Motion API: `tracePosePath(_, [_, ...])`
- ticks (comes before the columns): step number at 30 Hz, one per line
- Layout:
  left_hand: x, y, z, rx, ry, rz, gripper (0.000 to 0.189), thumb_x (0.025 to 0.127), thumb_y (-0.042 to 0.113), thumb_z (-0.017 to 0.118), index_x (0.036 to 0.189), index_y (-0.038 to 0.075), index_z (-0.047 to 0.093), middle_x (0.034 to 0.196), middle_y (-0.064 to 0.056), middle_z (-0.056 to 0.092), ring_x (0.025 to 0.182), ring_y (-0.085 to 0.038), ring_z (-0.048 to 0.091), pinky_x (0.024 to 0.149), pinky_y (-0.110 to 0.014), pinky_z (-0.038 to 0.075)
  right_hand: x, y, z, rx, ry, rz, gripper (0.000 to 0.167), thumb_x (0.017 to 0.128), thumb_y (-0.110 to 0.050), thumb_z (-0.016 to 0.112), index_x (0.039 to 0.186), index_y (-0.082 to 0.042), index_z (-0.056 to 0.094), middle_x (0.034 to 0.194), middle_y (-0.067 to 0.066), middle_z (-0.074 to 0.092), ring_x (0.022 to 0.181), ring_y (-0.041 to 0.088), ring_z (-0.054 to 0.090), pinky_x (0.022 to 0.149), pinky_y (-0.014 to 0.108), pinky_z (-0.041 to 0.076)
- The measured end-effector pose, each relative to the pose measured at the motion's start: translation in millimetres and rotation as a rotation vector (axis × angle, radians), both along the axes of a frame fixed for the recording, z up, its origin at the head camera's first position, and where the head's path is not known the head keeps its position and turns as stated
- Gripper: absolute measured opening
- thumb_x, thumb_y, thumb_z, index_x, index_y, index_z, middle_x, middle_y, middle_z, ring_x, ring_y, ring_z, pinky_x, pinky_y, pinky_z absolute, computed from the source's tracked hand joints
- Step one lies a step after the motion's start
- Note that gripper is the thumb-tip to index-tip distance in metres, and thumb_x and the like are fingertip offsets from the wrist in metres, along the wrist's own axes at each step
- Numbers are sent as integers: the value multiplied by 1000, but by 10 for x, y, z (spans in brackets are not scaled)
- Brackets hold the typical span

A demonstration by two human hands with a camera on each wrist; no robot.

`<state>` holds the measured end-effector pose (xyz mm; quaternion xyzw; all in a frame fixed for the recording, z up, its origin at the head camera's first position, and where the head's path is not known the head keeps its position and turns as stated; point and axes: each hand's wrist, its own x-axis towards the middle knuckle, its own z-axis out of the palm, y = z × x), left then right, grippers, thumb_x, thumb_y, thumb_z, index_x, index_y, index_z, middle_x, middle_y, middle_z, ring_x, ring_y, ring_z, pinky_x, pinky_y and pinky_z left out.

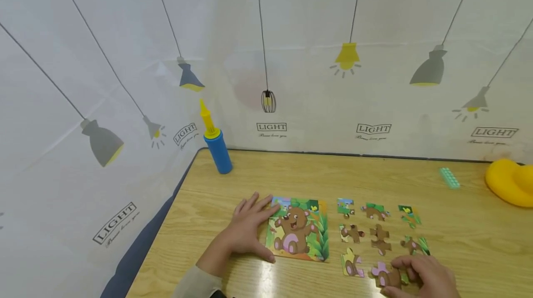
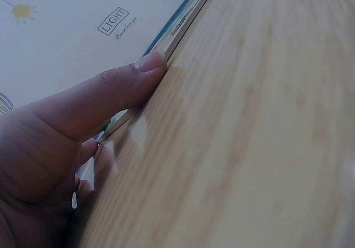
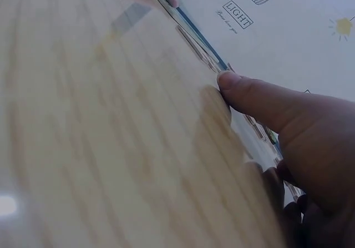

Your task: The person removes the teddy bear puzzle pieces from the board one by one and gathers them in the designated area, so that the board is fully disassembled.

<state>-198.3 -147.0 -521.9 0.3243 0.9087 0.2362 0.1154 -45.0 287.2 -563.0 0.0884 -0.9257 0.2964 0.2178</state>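
A square bear picture puzzle board lies flat on the table in the head view. My left hand is spread at its left side, fingertips by the upper left corner and thumb near the lower edge. In the left wrist view that thumb rests along the board's edge. Right of the board, several loose puzzle pieces lie in spaced rows. My right hand holds a brown and pink puzzle piece in the nearest row, curled thumb and fingers at its edges. The palm hides part of that row.
A blue pump with a yellow nozzle stands at the back left. Toward the back right are a mint-green studded block and a yellow rounded toy. A white wall covering printed with lamps borders the table.
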Motion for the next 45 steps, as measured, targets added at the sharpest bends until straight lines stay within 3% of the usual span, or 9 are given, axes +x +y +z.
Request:
tracePosePath(7, [-4,7,1,-16,-10,4,130,60,69,96,168,26,38,178,-2,19,163,-42,2,126,-66,0,-6,4,36,-23,-48,11,54,51,-31,109,93,-30,75,75,-23,44,71,-1,39,61,21,32])
tracePosePath(16, [-14,29,1,-5,-15,5,130,60,69,96,168,26,38,178,-2,19,163,-42,2,126,-66,0,-33,27,80,7,-56,27,66,52,-37,109,108,-19,80,77,-22,44,70,1,38,59,24,31])
tracePosePath(18, [-15,29,-2,-6,-13,5,130,60,69,96,168,26,38,178,-2,19,163,-42,2,126,-66,0,-42,0,101,41,-42,14,66,52,-41,108,107,-20,80,81,-20,53,77,5,49,65,28,36])
tracePosePath(22, [-21,22,-2,-3,-12,3,130,60,69,96,168,26,38,178,-2,19,163,-42,2,126,-66,0,-137,-61,131,146,115,59,59,64,-57,99,109,-24,81,90,-19,63,81,8,54,69,32,39])
tracePosePath(25, [-28,17,-6,3,-14,4,130,60,69,96,168,26,38,178,-3,19,163,-42,2,126,-66,0,-239,-149,140,199,283,122,55,82,-71,81,109,-23,83,94,-17,65,78,8,53,71,29,37])
tracePosePath(28, [-35,11,-18,-1,-12,7,130,59,70,96,168,26,39,178,-2,19,163,-42,2,126,-66,0,-298,-287,148,212,345,141,61,92,-76,65,105,-19,83,100,-9,70,85,17,58,78,34,37])
tracePosePath(33, [-34,0,-27,-10,-7,13,130,59,70,96,168,27,39,178,-1,19,163,-41,2,126,-66,0,-324,-531,185,230,258,119,60,87,-78,70,98,-20,82,103,-6,67,96,24,56,83,48,34])
tracePosePath(41, [-18,-4,-6,6,-9,4,130,60,68,96,168,24,39,178,-4,21,162,-44,4,125,-68,1,-440,-924,213,262,150,145,43,90,-61,79,106,-21,81,111,-5,66,105,24,56,84,49,34])
tracePosePath(45, [-6,1,-2,13,-11,1,129,60,66,97,167,23,40,177,-6,21,162,-45,4,125,-69,1,-463,-1095,265,302,56,153,43,90,-56,82,115,-20,80,116,-6,63,109,24,54,90,52,35])
